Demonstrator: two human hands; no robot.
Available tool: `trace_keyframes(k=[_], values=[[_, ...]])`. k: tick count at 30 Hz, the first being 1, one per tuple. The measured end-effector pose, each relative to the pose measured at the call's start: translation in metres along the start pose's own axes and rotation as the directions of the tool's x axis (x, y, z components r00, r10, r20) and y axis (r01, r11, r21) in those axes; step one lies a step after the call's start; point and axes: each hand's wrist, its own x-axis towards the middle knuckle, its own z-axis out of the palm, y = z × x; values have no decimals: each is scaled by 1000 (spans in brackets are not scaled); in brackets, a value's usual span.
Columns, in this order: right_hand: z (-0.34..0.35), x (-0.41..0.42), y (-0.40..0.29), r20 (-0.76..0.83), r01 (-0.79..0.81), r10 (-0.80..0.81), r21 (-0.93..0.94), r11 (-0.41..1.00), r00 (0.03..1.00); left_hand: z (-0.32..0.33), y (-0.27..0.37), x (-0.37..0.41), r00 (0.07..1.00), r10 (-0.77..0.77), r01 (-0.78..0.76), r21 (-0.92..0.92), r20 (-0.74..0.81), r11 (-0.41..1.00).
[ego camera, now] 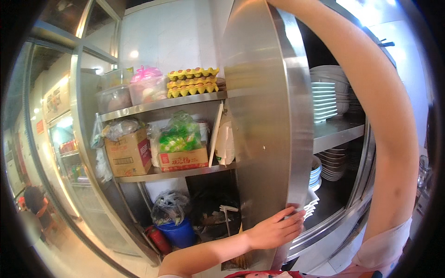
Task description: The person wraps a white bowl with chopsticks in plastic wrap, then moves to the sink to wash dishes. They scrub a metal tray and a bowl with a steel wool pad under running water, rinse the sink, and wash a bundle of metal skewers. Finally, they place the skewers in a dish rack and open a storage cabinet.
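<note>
My left hand [276,229] lies against the lower front edge of a tall stainless steel cabinet [260,139], fingertips on its upright frame [300,139]. Whether the fingers grip the edge or only rest on it is unclear. Past the cabinet's top reaches my right arm [389,121]; the right hand is out of view. Inside the cabinet, a stack of pale square dishes [324,102] stands beside large white bowls [330,74] on the upper shelf [340,137]. Below are stacked bowls [333,165], blue-striped bowls [315,175] and white dishes [311,203] close to my left fingers.
Left of the cabinet, a metal shelf [163,104] bears yellow egg trays [193,81] and plastic tubs [149,90]. Cardboard boxes [127,153] sit lower. A blue bucket [177,232] and a red fire extinguisher [158,239] stand on the floor. Glass doors [48,139] border the left.
</note>
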Motion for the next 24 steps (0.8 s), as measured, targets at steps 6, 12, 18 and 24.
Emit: trace_keyframes(k=[6, 12, 18, 24], values=[[30, 55, 24, 16, -3, 8, -315, 949, 1000, 2, -38, 8, 963, 127, -121, 38, -240, 992], [67, 111, 107, 467, 378, -74, -602, 704, 881, 18, -47, 7, 908, 180, -229, -90, -379, 969], [71, 119, 85, 521, 302, 158, -687, 661, 839, 22, -49, 4, 900, 174, -246, -135, -400, 960], [69, 118, 63, 201, -322, 438, -431, 843, 876, 23, -51, 3, 901, 165, -238, -138, -402, 961]])
